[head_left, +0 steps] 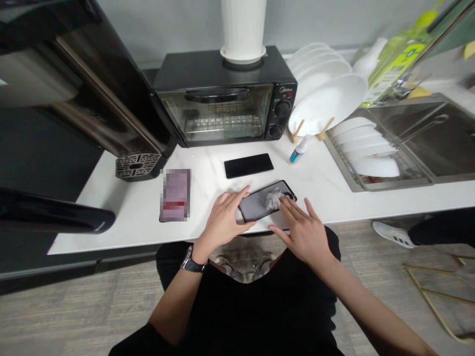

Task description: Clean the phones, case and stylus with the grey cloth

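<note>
Black shirt below, cloth under right hand part-hides phone; bottle beyond.

Black toaster oven beside white plates.

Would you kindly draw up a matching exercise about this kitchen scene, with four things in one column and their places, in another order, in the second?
Things:
1. wristwatch
2. crumpled cloth
3. small spray bottle
4. white pot

Places:
A. on top of the toaster oven
B. on the framed phone, at the fingertips of the right hand
C. around the left wrist
D. on the counter, near the racked white plates

Right pairs: 1-C, 2-B, 3-D, 4-A
</note>
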`<control>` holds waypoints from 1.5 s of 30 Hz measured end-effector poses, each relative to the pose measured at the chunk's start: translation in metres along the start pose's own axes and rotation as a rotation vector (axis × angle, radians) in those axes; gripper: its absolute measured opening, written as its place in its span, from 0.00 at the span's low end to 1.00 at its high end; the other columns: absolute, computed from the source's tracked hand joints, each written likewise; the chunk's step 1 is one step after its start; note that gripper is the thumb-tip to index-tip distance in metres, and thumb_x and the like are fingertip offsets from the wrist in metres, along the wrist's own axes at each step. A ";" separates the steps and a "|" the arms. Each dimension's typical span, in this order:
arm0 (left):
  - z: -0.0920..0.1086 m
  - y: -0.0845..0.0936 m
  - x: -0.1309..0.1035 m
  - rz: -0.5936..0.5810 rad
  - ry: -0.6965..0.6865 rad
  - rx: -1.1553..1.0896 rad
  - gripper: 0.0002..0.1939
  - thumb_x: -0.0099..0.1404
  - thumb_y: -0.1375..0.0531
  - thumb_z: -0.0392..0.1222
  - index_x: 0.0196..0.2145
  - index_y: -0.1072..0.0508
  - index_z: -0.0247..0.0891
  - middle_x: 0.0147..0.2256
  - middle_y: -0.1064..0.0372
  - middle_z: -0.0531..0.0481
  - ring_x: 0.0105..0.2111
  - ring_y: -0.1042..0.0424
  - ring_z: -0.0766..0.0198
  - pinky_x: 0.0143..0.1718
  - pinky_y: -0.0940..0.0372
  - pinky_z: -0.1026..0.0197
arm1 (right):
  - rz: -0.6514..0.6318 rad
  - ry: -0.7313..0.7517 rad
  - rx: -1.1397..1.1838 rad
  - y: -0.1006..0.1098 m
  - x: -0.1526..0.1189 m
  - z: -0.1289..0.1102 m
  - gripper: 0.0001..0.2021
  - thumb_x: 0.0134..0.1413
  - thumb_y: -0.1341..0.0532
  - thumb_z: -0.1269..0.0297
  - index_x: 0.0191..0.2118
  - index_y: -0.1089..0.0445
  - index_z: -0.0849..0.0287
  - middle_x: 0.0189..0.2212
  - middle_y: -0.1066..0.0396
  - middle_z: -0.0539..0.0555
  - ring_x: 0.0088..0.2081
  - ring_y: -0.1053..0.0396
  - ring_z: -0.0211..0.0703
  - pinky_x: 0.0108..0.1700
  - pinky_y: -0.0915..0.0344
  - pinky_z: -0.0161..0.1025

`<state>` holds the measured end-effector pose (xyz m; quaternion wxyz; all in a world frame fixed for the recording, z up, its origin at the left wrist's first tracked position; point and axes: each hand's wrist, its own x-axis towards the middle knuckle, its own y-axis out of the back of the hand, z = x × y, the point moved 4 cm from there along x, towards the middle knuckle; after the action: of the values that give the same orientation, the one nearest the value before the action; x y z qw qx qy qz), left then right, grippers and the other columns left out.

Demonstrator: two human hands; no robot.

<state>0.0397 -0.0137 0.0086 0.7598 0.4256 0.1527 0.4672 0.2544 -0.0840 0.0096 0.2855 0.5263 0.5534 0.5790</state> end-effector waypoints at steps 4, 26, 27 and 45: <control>0.000 0.000 0.001 -0.017 -0.008 -0.001 0.50 0.61 0.27 0.49 0.73 0.47 0.50 0.62 0.30 0.48 0.57 0.33 0.48 0.61 0.40 0.47 | 0.028 -0.075 -0.039 -0.005 0.007 0.015 0.36 0.73 0.53 0.41 0.66 0.35 0.70 0.64 0.32 0.71 0.64 0.31 0.61 0.71 0.50 0.64; -0.002 0.000 -0.001 -0.005 -0.042 0.003 0.47 0.66 0.30 0.50 0.74 0.49 0.48 0.62 0.31 0.45 0.58 0.34 0.47 0.62 0.38 0.46 | 0.021 -0.057 -0.043 0.002 0.007 0.003 0.32 0.71 0.46 0.42 0.65 0.32 0.65 0.63 0.29 0.65 0.73 0.48 0.69 0.71 0.54 0.73; -0.001 0.000 0.000 -0.008 -0.045 0.007 0.47 0.66 0.30 0.50 0.74 0.49 0.48 0.62 0.31 0.45 0.58 0.34 0.47 0.62 0.38 0.46 | 0.038 -0.091 -0.080 0.001 0.008 0.010 0.32 0.71 0.47 0.42 0.65 0.32 0.65 0.63 0.29 0.65 0.74 0.51 0.71 0.71 0.57 0.76; -0.007 -0.001 -0.003 -0.008 -0.046 -0.025 0.51 0.65 0.30 0.45 0.76 0.55 0.48 0.65 0.33 0.46 0.59 0.35 0.48 0.62 0.38 0.46 | -0.042 0.093 0.146 -0.015 0.015 -0.050 0.38 0.66 0.45 0.34 0.64 0.30 0.63 0.64 0.29 0.62 0.75 0.53 0.67 0.74 0.58 0.70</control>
<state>0.0346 -0.0134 0.0031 0.7703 0.4261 0.1311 0.4559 0.1999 -0.0837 0.0082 0.2326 0.5066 0.6176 0.5549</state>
